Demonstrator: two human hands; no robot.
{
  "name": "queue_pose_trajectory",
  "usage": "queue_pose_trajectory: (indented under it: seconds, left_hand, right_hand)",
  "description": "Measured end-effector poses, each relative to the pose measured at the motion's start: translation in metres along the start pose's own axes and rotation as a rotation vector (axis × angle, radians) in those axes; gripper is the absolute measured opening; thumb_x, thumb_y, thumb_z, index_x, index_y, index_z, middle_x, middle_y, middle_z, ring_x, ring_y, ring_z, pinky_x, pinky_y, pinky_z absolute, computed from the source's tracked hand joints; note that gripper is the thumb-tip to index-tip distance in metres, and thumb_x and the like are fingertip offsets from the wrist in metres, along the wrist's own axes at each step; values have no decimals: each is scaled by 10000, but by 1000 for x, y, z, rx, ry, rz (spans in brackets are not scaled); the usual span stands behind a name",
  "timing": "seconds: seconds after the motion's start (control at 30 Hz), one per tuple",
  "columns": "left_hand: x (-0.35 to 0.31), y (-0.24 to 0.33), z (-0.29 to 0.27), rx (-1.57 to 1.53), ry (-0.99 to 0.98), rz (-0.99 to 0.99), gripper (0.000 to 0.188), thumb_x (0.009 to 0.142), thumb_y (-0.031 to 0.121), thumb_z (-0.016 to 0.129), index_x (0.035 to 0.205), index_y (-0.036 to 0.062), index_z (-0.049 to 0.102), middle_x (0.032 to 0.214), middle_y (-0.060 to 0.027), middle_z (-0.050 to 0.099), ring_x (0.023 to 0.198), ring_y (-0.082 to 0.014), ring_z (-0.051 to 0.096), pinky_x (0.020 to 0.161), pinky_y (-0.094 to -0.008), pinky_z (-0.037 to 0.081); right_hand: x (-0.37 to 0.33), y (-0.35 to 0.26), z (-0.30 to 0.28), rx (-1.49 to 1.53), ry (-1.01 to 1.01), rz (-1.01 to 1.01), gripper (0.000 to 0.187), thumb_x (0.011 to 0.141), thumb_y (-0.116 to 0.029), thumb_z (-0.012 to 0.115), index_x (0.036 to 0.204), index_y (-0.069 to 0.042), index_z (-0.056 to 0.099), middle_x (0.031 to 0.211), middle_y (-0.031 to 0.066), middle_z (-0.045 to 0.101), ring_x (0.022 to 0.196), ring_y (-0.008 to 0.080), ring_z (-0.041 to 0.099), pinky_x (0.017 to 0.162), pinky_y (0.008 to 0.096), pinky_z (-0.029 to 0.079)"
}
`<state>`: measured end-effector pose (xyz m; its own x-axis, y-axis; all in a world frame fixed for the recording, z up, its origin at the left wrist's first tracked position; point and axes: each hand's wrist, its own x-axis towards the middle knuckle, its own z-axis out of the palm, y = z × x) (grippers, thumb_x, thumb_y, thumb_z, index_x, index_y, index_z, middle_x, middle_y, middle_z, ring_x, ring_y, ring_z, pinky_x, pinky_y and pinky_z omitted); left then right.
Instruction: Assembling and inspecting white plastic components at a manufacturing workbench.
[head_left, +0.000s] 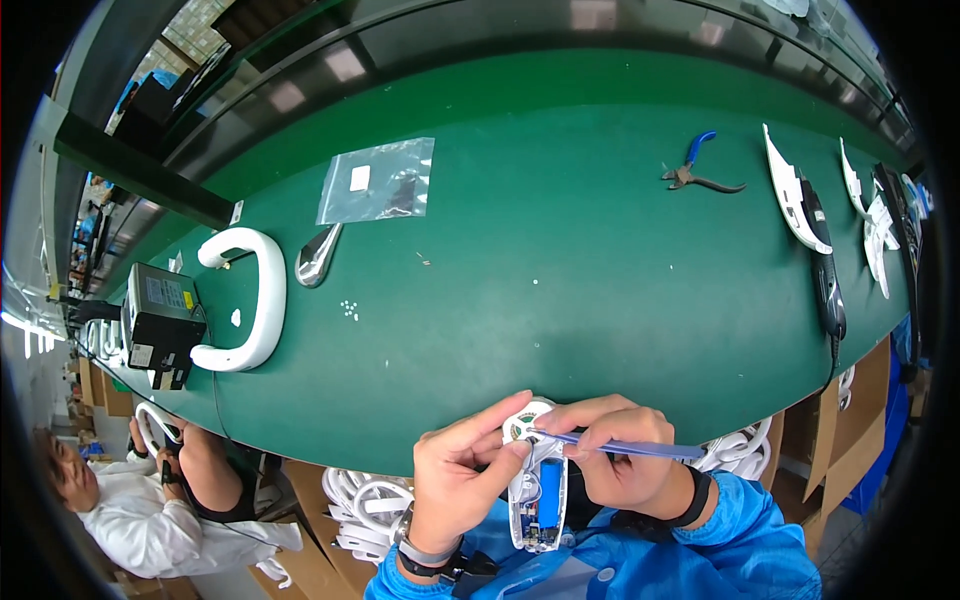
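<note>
- White housing (515,496): elongated, opened, inside facing up, slotted round end toward the bench's (480,300) far edge; held across the middle of the near edge.
- Blue cylinder (549,492): lengthwise in the housing's right half.
- Circuit board (538,533): blue, at the housing's lower end.
- Slim blue tool (640,448): held roughly along the near edge, tip at the round end.

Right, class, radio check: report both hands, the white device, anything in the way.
Left hand holding opened white device, blue cell showing. Right hand gripping slim blue tool, tip at device's round end. Hands partly cover that end; no loose object blocking.
</note>
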<state>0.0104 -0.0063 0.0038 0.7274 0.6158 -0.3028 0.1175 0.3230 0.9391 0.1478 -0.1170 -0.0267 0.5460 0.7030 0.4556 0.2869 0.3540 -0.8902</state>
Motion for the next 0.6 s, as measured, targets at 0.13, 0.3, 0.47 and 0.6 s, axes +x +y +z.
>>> queue_pose_trajectory:
  seconds: [0.13, 0.3, 0.47, 0.6]
  left_hand:
    - [0, 0, -1, 15, 3, 9, 449, 871, -126, 616, 1309, -34, 581, 1000, -114, 720, 832, -58, 620, 686, -189, 497]
    - [-1, -1, -2, 27, 6, -5, 448, 868, -125, 615, 1306, -36, 584, 991, -111, 720, 818, -52, 614, 672, -183, 488]
    - [0, -1, 0, 17, 0, 4, 451, 865, -126, 615, 1306, -36, 585, 986, -109, 720, 815, -49, 612, 667, -179, 482]
    - [0, -1, 0, 14, 9, 5, 447, 866, -124, 617, 1303, -35, 587, 984, -107, 722, 816, -50, 617, 677, -183, 490]
  right_hand:
    - [-1, 2, 1, -11, 6, -6, 198, 816, 39, 711, 919, -41, 561, 977, 150, 720, 794, 256, 726, 655, 304, 588]
    - [-1, 1, 0, 9, -10, 25, 193, 822, 35, 709, 918, -41, 560, 967, 151, 721, 798, 256, 726, 658, 308, 589]
    - [-1, 2, 1, 22, 4, 4, 189, 830, 26, 710, 921, -41, 559, 968, 158, 720, 800, 258, 727, 664, 314, 592]
    - [-1, 2, 2, 5, 8, -2, 184, 838, 18, 710, 924, -41, 558, 967, 160, 720, 803, 263, 729, 665, 314, 594]
